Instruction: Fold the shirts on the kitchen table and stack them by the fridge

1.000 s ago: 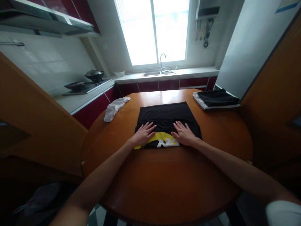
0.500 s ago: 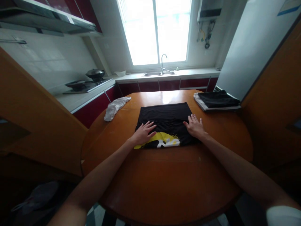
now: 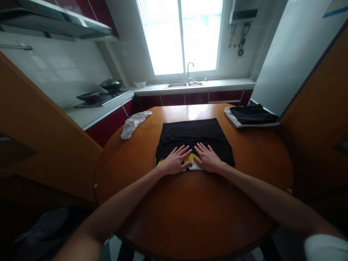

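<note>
A black T-shirt, folded into a rough rectangle, lies on the round wooden table. Part of its yellow and white print shows along the near edge. My left hand rests flat on the near left-centre of the cloth, fingers spread. Close beside it, my right hand presses flat on the near right-centre, also with fingers apart. Neither hand grips the fabric. Most of the print is hidden under the two hands. Small wrinkles run across the cloth just beyond the fingertips.
A stack of folded clothes, black on top with white below, sits at the table's back right. A crumpled white cloth lies at the back left. Beyond are a sink, a stove with pans and a fridge.
My right hand has moved left from the shirt's right side to near its middle. My left hand has slid slightly right and toward me. The hands are now close together.
</note>
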Motion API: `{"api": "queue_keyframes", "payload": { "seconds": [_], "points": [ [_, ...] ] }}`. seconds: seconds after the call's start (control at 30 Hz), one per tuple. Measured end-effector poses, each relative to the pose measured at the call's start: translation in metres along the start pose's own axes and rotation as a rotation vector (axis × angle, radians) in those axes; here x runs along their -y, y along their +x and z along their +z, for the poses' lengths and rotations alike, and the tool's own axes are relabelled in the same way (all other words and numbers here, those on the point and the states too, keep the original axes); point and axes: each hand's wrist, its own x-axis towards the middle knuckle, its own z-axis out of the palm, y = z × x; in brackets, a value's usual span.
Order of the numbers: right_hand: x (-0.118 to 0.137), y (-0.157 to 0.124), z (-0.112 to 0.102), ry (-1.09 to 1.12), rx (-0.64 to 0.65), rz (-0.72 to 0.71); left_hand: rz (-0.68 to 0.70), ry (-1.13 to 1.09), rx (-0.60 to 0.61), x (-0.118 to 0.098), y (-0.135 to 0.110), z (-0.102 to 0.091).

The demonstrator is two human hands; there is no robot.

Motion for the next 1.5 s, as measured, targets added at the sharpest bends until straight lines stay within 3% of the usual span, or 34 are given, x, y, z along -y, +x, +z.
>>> {"api": "queue_keyframes", "payload": {
  "seconds": [0.3, 0.47, 0.67, 0.83, 1.0, 1.1, 1.27, 1.37, 1.5],
  "points": [
    [0.005, 0.002, -0.003, -0.019, -0.039, -0.104, 0.027, -0.004, -0.103, 0.0, 0.014, 0.0],
    [-0.008, 0.012, 0.001, 0.001, -0.013, -0.059, -0.007, -0.004, -0.032, 0.005, 0.022, 0.005],
    [-0.047, 0.019, -0.004, -0.004, 0.024, 0.12, -0.068, 0.023, 0.047, 0.042, 0.01, -0.002],
    [-0.085, 0.016, -0.014, -0.027, 0.021, 0.235, -0.214, 0.04, 0.034, 0.082, -0.003, -0.006],
    [-0.113, 0.018, -0.014, -0.012, -0.007, 0.309, -0.292, 0.028, -0.002, 0.102, -0.005, 0.0],
    [-0.127, 0.02, -0.014, 0.029, -0.059, 0.366, -0.308, -0.011, -0.03, 0.11, -0.002, 0.004],
    [-0.149, 0.016, -0.028, 0.164, -0.336, 0.511, -0.433, -0.096, -0.154, 0.128, -0.002, -0.002],
    [-0.152, 0.011, -0.041, 0.168, -0.421, 0.537, -0.486, -0.1, -0.283, 0.126, -0.003, -0.011],
    [-0.122, 0.009, -0.042, 0.166, -0.451, 0.429, -0.346, -0.068, -0.31, 0.091, -0.002, -0.014]
  ]
}}
